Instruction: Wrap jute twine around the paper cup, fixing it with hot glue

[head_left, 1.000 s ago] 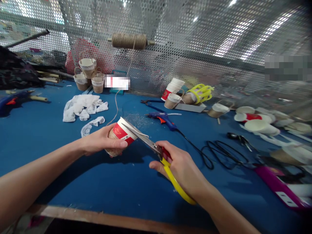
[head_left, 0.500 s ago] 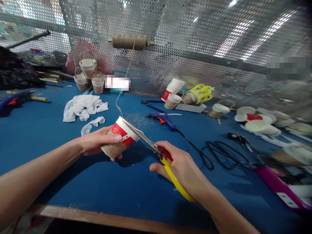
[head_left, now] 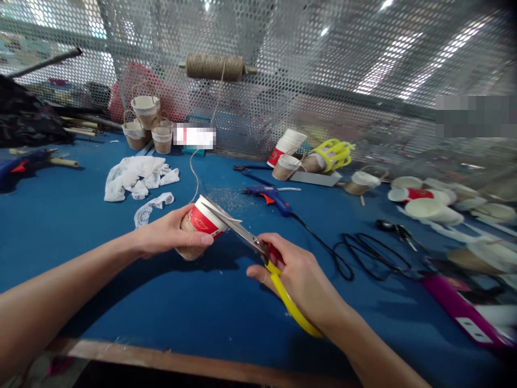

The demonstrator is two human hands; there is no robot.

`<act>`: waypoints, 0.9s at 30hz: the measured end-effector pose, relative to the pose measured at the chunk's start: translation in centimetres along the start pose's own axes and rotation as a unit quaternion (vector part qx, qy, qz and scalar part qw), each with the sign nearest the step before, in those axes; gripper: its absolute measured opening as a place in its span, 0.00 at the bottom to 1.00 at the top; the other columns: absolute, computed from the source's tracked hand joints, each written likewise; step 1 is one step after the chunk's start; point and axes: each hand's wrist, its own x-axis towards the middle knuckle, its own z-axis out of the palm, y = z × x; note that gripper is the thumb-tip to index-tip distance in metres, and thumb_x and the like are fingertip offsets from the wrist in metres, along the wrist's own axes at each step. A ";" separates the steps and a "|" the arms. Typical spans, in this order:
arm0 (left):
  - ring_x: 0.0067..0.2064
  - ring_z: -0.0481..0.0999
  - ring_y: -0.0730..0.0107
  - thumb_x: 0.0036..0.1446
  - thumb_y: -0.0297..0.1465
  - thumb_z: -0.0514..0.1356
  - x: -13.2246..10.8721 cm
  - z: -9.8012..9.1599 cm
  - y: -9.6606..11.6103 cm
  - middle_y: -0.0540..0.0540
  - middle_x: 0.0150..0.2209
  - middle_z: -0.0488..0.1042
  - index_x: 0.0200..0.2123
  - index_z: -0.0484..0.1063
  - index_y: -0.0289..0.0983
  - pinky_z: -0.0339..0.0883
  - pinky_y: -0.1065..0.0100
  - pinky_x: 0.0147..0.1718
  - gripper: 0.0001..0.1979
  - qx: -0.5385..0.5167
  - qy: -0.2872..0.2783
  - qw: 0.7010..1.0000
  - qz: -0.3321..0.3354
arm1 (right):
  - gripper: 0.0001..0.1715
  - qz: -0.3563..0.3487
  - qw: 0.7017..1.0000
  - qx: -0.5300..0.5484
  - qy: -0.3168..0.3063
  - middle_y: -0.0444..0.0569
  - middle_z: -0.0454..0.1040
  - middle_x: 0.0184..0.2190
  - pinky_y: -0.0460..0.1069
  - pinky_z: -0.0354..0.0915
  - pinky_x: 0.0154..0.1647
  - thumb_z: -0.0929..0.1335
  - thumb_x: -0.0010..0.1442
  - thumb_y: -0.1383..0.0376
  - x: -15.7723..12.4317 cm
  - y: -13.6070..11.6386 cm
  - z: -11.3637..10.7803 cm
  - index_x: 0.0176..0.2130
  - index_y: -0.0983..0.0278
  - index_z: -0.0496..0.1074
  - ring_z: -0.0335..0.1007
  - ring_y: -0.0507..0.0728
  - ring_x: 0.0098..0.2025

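My left hand [head_left: 172,233] is wrapped round a red and white paper cup [head_left: 203,220], tilted, its lower part wound with brown twine. In my right hand [head_left: 297,269] are scissors [head_left: 278,280] with yellow and red handles. Their blades lie along the cup's rim, where a strip of the rim hangs partly loose near the right side. A strand of twine [head_left: 196,175] runs from the cup up to a twine spool [head_left: 215,67] on the mesh wall. The cup's underside is hidden by my fingers.
White lace [head_left: 135,175] lies left of the cup. Behind my right hand rest a blue glue gun [head_left: 269,198] and pliers [head_left: 252,173]. Finished small baskets [head_left: 146,113] stand at the back left. A coiled black cable [head_left: 371,258] and a purple object [head_left: 460,307] are at right.
My left hand has turned the cup slightly, and the twine strand now meets it further left. The loose rim strip sticks out further to the right. The scissors have barely moved.
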 end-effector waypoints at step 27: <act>0.25 0.70 0.73 0.45 0.40 0.64 0.0 0.2 -0.6 0.48 0.29 0.69 0.41 0.61 0.35 0.64 0.71 0.23 0.23 -0.050 -0.006 0.998 -0.023 | 0.24 -0.003 1.000 -0.006 -0.001 0.43 0.66 0.24 0.47 0.59 0.24 0.67 0.49 0.48 0.0 0.2 0.2 0.37 0.62 0.63 0.59 0.50 0.22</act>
